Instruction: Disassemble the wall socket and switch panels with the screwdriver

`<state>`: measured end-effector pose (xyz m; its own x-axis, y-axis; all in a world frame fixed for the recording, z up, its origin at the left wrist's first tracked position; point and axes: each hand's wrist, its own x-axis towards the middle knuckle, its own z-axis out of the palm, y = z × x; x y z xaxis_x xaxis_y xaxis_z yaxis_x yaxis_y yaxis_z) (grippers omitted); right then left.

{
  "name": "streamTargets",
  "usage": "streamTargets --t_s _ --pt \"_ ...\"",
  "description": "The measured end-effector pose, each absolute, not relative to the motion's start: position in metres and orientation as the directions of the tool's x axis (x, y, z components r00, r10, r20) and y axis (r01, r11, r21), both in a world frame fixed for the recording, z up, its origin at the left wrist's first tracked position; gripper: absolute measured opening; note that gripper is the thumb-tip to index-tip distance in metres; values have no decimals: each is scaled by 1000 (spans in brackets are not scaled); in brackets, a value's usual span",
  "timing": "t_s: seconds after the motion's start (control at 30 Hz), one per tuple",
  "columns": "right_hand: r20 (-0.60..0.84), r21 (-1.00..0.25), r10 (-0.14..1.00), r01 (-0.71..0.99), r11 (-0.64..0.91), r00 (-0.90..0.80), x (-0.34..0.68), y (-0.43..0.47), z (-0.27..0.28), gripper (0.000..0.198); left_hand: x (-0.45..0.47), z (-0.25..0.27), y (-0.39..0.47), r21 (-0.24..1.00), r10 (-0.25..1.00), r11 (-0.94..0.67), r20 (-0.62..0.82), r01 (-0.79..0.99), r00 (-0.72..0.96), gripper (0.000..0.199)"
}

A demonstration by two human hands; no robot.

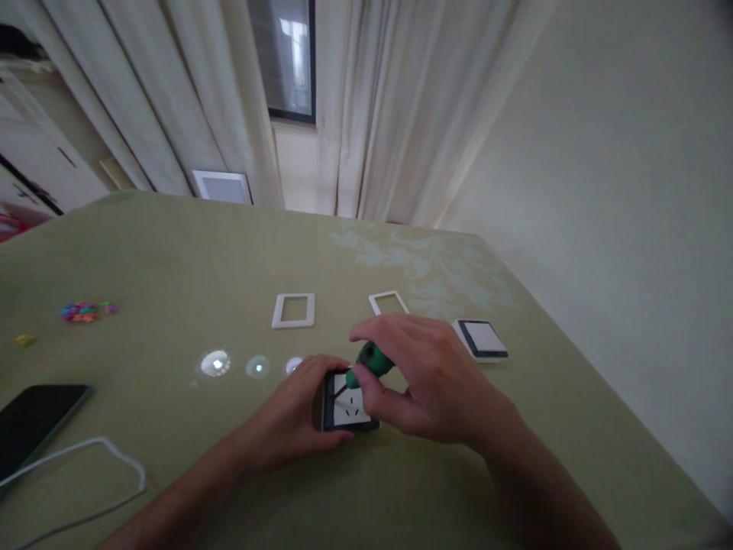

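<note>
A wall socket (pixel 351 413) with a white face, dark border and slotted holes lies on the table in front of me. My left hand (pixel 298 409) grips it along its left side, thumb at the near edge and fingers at the far edge. In my right hand (pixel 427 378) is a screwdriver (pixel 372 357) with a green handle, held tilted. Its dark shaft slants down to the left edge of the socket's face. Whether the tip sits in a screw is too small to tell. My right hand covers the socket's upper right part.
Two white frames (pixel 277 312) (pixel 392 296) lie beyond my hands. At the right stands a white switch or socket unit (pixel 482 339) with a dark border. Leftward are a phone (pixel 43 416), a white cable (pixel 123 452) and small colourful pieces (pixel 82 312). A wall (pixel 630 229) borders the table's right side.
</note>
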<state>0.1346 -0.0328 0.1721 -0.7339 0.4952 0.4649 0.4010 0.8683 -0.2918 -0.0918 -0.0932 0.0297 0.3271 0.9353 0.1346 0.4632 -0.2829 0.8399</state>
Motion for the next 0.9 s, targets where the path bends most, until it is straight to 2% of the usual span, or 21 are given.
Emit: streamTargets --t_s 0.1,0.2,0.43,0.9 --pt "545 -278 476 387 879 -691 140 -31 176 17 -93 32 -92 840 938 -265 110 475 329 72" --pt "570 -252 512 456 853 -642 151 -27 183 14 -93 32 -91 832 943 -253 97 494 319 77" --pt "457 -275 617 558 783 -641 158 -18 186 10 -96 27 -91 826 944 -253 98 503 315 77" --pt "402 -280 632 568 774 -663 149 -13 176 11 -97 27 -91 808 943 -272 116 522 311 76"
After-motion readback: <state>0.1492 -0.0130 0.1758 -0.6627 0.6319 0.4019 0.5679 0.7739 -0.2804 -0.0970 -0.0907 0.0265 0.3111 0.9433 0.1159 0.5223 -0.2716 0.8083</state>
